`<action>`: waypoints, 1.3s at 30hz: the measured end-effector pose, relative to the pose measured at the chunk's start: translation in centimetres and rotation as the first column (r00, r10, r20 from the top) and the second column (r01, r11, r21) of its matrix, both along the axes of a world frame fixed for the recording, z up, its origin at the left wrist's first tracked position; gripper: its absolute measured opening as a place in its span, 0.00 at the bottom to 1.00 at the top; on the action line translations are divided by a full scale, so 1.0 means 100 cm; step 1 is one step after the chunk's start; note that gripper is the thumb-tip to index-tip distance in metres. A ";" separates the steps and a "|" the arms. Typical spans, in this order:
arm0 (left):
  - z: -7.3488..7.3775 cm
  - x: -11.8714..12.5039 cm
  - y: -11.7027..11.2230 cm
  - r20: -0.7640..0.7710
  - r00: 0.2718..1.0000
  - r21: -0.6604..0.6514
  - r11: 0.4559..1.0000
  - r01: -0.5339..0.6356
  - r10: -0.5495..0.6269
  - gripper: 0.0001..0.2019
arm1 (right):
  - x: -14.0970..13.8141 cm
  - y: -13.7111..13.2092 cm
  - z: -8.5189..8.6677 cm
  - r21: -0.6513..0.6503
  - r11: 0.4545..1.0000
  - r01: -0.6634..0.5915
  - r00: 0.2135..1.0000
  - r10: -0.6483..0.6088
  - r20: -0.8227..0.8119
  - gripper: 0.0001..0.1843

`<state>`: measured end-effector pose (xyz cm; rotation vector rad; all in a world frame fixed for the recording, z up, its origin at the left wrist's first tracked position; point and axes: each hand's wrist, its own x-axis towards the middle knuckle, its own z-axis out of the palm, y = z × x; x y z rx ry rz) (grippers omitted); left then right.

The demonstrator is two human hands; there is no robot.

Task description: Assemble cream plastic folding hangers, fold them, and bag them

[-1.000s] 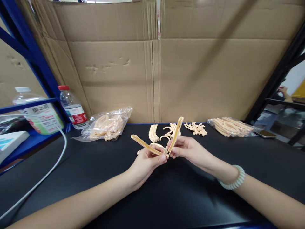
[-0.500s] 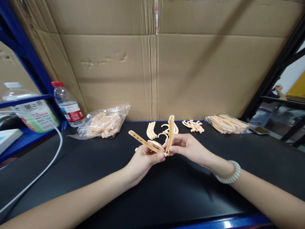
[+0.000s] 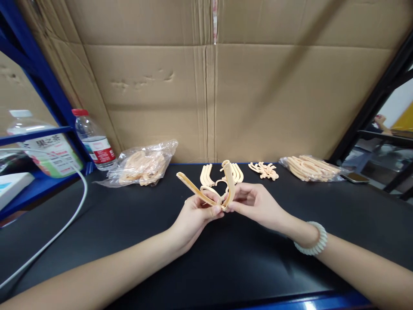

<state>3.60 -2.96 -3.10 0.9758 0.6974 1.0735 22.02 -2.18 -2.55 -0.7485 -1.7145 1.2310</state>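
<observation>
"What is the left hand [image 3: 193, 217] gripping?"
"A long, cream, channelled plastic-looking strip [image 3: 194, 188], pinched near its lower end, slanting up leftward."
"And the right hand [image 3: 260, 201]?"
"Gripping a curved, cream, plastic-looking piece [image 3: 229, 181], nearly upright. Their lower ends meet between the fingertips, above the black, smooth tabletop [image 3: 206, 267]; whether they're joined, I can't tell."
"Beyond them?"
"Loose, curved cream parts [image 3: 205, 175]."

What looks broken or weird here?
The cardboard wall looks a bit damaged: it has crinkly dents on the left and a narrow gap near the top middle, unlike the smoother cardboard around them.
</observation>
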 end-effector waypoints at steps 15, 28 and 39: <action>0.002 0.000 0.000 -0.002 1.000 0.002 1.000 0.006 -0.006 0.12 | -0.011 -0.004 -0.005 0.005 0.983 0.184 0.982 -0.184 -0.031 0.11; 0.032 -0.026 0.025 -0.216 0.973 0.125 0.991 -0.057 0.083 0.12 | 0.053 0.027 0.038 -0.057 0.998 0.009 0.999 -0.006 0.037 0.14; 0.056 -0.068 0.056 -0.496 0.868 0.222 0.963 0.151 -0.022 0.10 | 0.093 0.042 0.045 -0.052 0.997 -0.065 0.956 0.077 0.282 0.11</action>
